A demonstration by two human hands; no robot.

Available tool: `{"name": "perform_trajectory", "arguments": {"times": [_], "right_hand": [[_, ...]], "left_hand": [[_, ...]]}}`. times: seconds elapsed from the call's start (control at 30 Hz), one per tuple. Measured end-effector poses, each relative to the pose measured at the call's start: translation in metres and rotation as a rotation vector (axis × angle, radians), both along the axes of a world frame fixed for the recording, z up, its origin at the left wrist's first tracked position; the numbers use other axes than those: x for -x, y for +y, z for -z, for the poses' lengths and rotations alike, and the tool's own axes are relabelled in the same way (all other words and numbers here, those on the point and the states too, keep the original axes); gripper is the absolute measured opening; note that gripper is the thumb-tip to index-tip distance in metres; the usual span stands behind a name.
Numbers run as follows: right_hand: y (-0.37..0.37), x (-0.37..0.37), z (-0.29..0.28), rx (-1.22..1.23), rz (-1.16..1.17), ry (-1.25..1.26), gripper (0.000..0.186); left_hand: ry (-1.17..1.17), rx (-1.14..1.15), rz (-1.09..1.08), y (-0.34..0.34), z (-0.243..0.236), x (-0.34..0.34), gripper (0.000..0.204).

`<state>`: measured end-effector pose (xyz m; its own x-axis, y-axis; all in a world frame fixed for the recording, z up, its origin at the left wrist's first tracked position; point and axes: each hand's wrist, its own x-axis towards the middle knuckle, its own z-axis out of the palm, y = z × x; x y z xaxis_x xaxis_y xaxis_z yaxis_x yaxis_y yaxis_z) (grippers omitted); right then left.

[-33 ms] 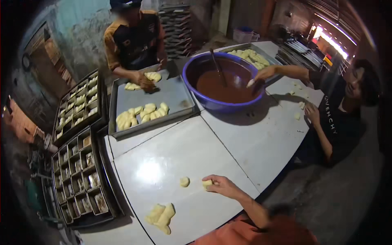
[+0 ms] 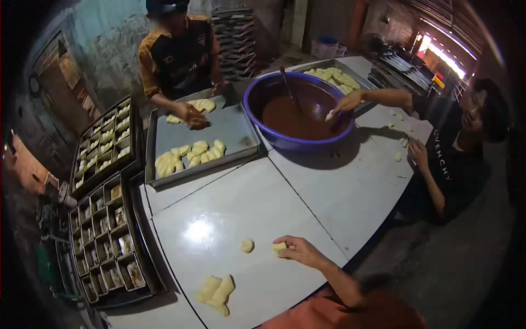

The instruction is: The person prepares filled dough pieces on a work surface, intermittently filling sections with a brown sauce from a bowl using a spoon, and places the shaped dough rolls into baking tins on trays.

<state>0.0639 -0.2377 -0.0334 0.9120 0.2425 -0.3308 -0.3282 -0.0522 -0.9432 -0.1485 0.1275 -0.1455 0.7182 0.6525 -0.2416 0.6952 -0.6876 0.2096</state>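
Note:
My right hand (image 2: 300, 251) reaches in from the lower right and rests on the white table. Its fingers and thumb are closed around a small pale lump of dough (image 2: 279, 249). Just left of it sits a round dough ball (image 2: 247, 245), untouched. Nearer the front edge lies a larger, irregular pile of dough pieces (image 2: 217, 294). My left hand is out of the picture.
A purple basin (image 2: 307, 143) of brown filling stands on the table (image 2: 241, 214), beside a metal tray (image 2: 233, 129) of dough. Two co-workers' hands (image 2: 192, 116) (image 2: 350, 101) work there. Divided baking tins (image 2: 129, 219) stand left; another dough tray (image 2: 364, 82) lies behind.
Hardly anything differs. The co-workers' hands at the tray and the basin have shifted slightly; my right hand keeps its hold on the dough.

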Motion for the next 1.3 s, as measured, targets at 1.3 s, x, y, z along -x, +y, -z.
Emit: {"name": "perform_trajectory", "arguments": {"times": [1.3], "right_hand": [[-0.106,-0.043,-0.009,-0.224,0.269,0.103,0.031]], "left_hand": [[-0.452,-0.336,-0.327,0.096,-0.106,0.129,0.036]]}}
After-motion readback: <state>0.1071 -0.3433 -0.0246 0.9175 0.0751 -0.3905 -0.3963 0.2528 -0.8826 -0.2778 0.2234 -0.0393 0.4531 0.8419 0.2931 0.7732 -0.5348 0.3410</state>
